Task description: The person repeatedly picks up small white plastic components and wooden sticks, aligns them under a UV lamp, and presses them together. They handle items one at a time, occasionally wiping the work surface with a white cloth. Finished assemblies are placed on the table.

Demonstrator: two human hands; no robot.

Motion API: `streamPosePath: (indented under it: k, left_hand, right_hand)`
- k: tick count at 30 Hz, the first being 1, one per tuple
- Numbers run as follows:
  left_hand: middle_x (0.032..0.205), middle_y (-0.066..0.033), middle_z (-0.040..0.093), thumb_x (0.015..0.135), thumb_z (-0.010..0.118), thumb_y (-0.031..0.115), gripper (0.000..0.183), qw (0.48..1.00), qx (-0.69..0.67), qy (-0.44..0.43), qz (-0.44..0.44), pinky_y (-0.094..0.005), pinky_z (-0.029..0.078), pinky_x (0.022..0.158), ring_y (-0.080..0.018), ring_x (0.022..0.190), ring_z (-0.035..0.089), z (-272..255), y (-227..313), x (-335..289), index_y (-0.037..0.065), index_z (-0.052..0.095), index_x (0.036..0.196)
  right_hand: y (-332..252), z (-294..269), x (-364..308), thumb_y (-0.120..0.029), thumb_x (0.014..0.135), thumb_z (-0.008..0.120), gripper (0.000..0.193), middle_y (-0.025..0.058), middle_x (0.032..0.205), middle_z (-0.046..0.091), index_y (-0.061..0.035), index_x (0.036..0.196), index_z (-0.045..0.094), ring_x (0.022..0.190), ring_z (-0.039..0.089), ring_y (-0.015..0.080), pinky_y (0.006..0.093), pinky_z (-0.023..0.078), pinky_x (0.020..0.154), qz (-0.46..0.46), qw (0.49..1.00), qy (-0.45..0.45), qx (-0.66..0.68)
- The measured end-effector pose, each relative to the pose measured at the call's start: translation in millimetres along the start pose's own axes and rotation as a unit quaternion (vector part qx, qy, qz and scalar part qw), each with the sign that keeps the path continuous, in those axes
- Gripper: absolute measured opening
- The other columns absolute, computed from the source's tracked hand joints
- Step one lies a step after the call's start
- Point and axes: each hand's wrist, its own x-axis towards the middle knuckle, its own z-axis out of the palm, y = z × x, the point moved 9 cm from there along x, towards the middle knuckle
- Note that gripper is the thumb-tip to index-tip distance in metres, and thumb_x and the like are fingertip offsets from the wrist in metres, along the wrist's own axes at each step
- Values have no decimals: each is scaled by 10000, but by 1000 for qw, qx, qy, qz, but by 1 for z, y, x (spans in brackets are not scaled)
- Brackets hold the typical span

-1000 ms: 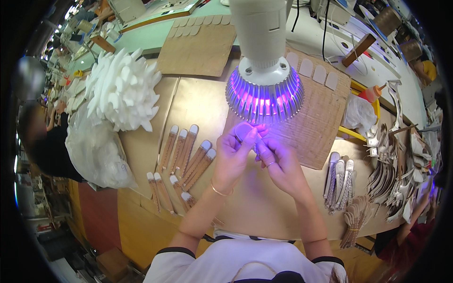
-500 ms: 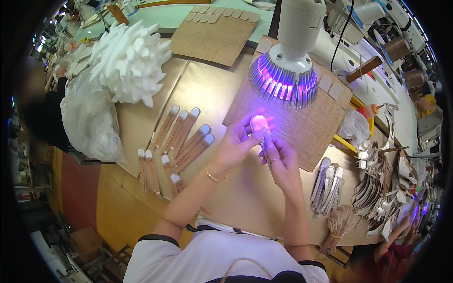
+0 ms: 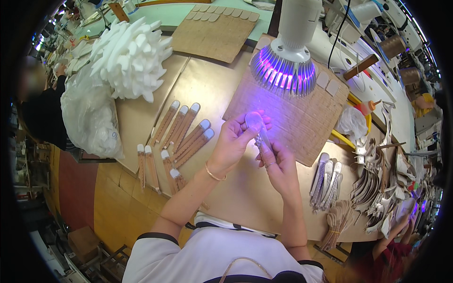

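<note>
Both hands, nearly closed, pinch a strap — glowing lamp partly hides cardboard behind.

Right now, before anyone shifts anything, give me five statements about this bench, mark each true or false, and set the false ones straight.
1. The left hand and right hand hold one strap between them. True.
2. The lamp near the hands glows green. False: it glows purple-blue.
3. The spiky white pile is to the left of the lamp. True.
4. The brown straps to the left of the hands are stacked in a single heap. False: they lie spread out, mostly side by side in small groups.
5. The left hand is empty. False: its fingers hold the strap near its rounded end.
</note>
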Motion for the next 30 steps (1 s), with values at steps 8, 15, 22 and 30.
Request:
streamPosePath:
  k: [8,15,22,30]
  left_hand:
    - [1257,-165,580,930,573,47,417,999,-37,-13,-27,-348,447,1028,-222,1173,566,2,2,-4,-63,458,1316]
    - [1277,-137,567,923,582,40,414,997,-26,-59,-31,-339,434,1038,-209,1205,540,13,-2,-5,-50,462,1309]
    - [1275,-115,577,912,597,61,422,997,67,-37,34,-317,440,1003,-173,1161,553,16,1,-11,-14,487,1313]
    - [1085,-136,678,883,648,163,296,888,440,123,60,-336,462,934,-222,1055,621,-63,30,-55,20,645,1142]
  right_hand:
    - [-2,1,-3,-189,974,544,221,34,768,602,20,1036,583,667,549,90,239,456,610,16,999,-15,34]
    - [-9,-3,-1,-142,949,591,174,51,859,593,-4,1045,545,750,566,105,243,493,646,-51,987,55,145]
    - [-7,-30,-8,-122,935,607,141,30,841,597,-19,1026,577,706,538,78,219,460,611,-76,986,101,111]
    - [-4,-179,-92,-192,952,593,249,33,910,619,-4,1117,599,736,541,76,211,451,634,-26,927,346,-143]
